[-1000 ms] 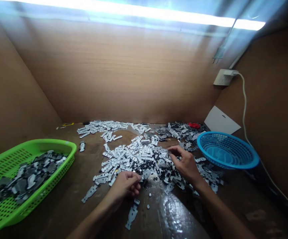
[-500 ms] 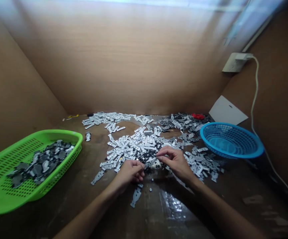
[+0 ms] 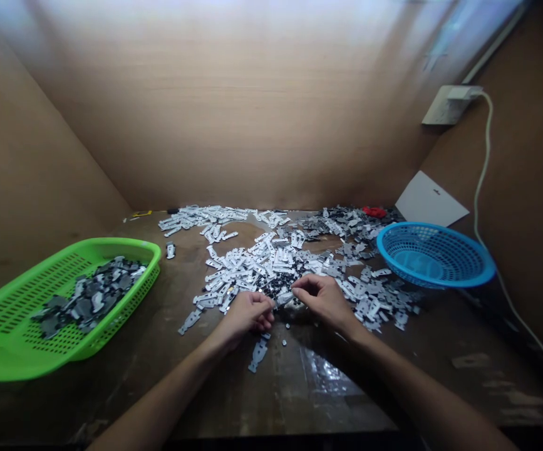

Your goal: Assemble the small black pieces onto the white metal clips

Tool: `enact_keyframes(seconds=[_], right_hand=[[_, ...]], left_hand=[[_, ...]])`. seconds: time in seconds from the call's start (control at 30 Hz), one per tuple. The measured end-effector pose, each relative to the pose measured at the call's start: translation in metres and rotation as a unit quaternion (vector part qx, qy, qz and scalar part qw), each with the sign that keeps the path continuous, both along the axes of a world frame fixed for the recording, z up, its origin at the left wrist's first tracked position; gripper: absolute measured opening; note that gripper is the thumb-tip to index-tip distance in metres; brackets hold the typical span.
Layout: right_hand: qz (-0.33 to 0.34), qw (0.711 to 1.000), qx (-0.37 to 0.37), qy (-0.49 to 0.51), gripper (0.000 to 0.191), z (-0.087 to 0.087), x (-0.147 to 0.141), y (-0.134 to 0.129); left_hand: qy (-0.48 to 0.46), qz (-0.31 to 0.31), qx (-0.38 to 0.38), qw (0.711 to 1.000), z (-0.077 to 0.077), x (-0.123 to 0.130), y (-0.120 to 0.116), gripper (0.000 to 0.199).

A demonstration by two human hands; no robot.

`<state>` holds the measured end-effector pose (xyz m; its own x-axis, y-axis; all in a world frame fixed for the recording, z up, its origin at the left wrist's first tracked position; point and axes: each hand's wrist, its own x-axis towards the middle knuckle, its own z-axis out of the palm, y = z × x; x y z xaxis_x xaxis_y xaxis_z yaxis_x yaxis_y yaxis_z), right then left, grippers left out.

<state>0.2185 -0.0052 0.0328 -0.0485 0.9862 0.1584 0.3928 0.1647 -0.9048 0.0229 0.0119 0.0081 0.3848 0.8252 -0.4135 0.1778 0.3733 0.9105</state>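
Flat silvery metal pieces (image 3: pixel 243 266) lie in a loose pile over the middle of the table, with small black parts (image 3: pixel 278 283) among them. At the near edge of this pile my left hand (image 3: pixel 251 311) is closed, thumb against the curled fingers, on a metal piece that is mostly hidden. My right hand (image 3: pixel 320 297) is just to its right, thumb and forefinger pinched at the small black parts; what they hold is too small to make out. One separate metal piece (image 3: pixel 258 354) lies below my left hand.
On the left stands a green basket (image 3: pixel 146 250) holding grey and silver pieces. A blue basket (image 3: pixel 480 275) is at the right, before a white card (image 3: pixel 431 200). Darker pieces (image 3: pixel 346 222) and a red item (image 3: pixel 374 212) lie at the back. A cable (image 3: pixel 480 181) hangs on the right.
The view has tilted and shifted slightly, so the table and baskets appear a little higher. My right hand has moved slightly closer to my left; both keep their grips.
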Motion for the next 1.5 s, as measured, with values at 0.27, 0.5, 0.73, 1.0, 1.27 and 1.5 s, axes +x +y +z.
enact_keyframes(seconds=[0.27,0.5,0.73,1.0,1.27,1.5], right_hand=[[0.012,1.000,-0.024,-0.009,0.021,-0.012,-0.003,0.003],[0.002,0.998,-0.049,-0.046,0.026,-0.024,0.003,0.007],[0.007,0.998,-0.057,-0.013,0.022,-0.016,-0.002,0.005],[0.004,0.997,-0.047,0.060,0.022,-0.020,0.001,0.008],[-0.009,0.997,-0.034,0.073,0.026,-0.012,0.007,0.009],[0.082,0.967,-0.176,0.162,0.035,-0.022,0.009,0.012]], left_hand=[[-0.019,-0.002,0.001,1.000,-0.002,-0.002,-0.001,0.025],[-0.051,0.014,-0.018,0.998,-0.013,-0.007,0.000,0.026],[-0.028,0.005,-0.003,1.000,-0.004,-0.006,-0.001,0.028],[-0.020,0.004,0.005,1.000,-0.001,-0.003,0.001,0.029],[-0.018,0.016,0.036,0.999,0.011,-0.003,0.001,0.034],[-0.017,0.008,0.078,0.997,0.012,-0.005,0.004,0.035]])
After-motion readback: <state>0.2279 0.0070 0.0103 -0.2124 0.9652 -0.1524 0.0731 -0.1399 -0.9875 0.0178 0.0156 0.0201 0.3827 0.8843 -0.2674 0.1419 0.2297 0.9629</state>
